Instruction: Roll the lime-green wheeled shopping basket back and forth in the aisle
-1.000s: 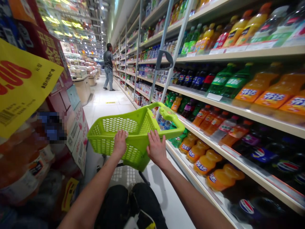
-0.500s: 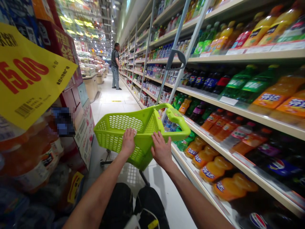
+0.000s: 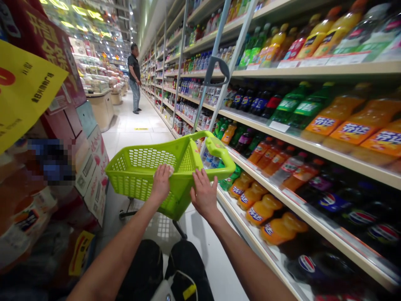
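Note:
A bright green plastic shopping cart [image 3: 140, 184] with mesh sides stands tilted across the aisle in front of my knees. My left hand [image 3: 160, 186] is closed over its near rim, around the middle of the basket. Beside those fingers shows a small whitish crumpled piece [image 3: 171, 170], like a tissue, mostly hidden by the hand. Farther right, near the cart's looped handle [image 3: 230, 165], my right hand [image 3: 203, 192] grips the same rim. Its fingertips lie over the edge, with the thumb low on the outer wall.
On the right, long shelves [image 3: 313, 71] carry bottled drinks. A grey handle on a pole [image 3: 216, 71] leans against them. Stacked cartons [image 3: 90, 171] and a yellow price sign [image 3: 28, 96] crowd the left. A person [image 3: 134, 79] stands farther up the aisle.
The whole view has shifted, so the cart, shelves and distant person sit farther left in the picture. Both hands stay on the cart's rim in nearly the same places.

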`<state>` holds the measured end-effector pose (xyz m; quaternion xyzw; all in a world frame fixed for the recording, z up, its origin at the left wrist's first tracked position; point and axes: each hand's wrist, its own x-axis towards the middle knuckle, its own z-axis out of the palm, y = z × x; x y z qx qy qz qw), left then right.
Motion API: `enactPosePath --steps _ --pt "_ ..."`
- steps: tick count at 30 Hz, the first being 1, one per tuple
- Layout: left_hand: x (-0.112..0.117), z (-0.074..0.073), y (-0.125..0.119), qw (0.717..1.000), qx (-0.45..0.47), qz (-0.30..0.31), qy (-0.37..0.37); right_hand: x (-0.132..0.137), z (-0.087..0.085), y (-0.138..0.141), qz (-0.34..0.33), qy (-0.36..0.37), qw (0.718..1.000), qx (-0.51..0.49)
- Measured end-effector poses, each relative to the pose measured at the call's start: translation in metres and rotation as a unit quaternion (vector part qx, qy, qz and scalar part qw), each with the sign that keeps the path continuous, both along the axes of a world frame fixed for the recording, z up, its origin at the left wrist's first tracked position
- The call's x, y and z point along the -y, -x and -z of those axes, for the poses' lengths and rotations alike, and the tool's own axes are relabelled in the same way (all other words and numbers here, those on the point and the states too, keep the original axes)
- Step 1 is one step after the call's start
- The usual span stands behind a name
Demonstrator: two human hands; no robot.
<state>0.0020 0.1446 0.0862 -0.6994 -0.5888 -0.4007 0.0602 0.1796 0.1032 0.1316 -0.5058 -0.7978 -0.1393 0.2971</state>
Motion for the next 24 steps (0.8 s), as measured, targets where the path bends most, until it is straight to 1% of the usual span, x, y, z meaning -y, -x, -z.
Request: enactPosePath --steps 2,4,6,9,11,12,14,18,20,22,24 --pt "-0.001 0.004 0.005 1.0 0.02 -0.014 -0.003 0.0 -0.002 -0.005 0.013 -0.01 1.0 -0.007" --pt "-0.001 0.003 -0.002 0.999 0.029 -0.004 -0.012 -0.001 -0.003 -0.009 0.015 -0.009 1.0 -0.004" --pt "0.001 -0.003 -0.02 0.999 0.024 0.025 -0.021 -0.001 -0.004 -0.01 0.013 -0.004 1.0 0.0" --pt "0.006 -0.017 -0.054 0.997 0.006 0.077 -0.029 0.0 -0.005 -0.01 0.017 -0.001 1.0 0.003" --pt "0.008 -0.027 -0.068 0.994 -0.005 0.101 -0.03 0.0 -0.005 -0.01 0.019 -0.002 1.0 0.003" --pt "0.008 -0.03 -0.07 0.993 -0.009 0.112 -0.03 0.0 -0.006 -0.011 0.02 -0.003 1.0 0.003" --pt "0.008 -0.031 -0.067 0.992 -0.013 0.125 -0.029 0.0 -0.006 -0.013 0.02 -0.008 1.0 0.004" --pt "0.005 -0.021 -0.051 0.994 0.024 0.102 -0.029 -0.001 -0.005 -0.014 0.016 -0.022 1.0 0.001" --pt "0.003 -0.017 -0.051 0.993 0.052 0.1 -0.03 -0.001 -0.004 -0.012 0.014 -0.029 0.999 -0.007" --pt "0.002 -0.017 -0.059 0.988 0.074 0.128 -0.033 -0.002 -0.003 -0.009 0.01 -0.035 0.999 -0.016" --pt "0.002 -0.021 -0.068 0.98 0.092 0.173 -0.035 -0.002 -0.003 -0.008 0.0 -0.042 0.999 -0.02"
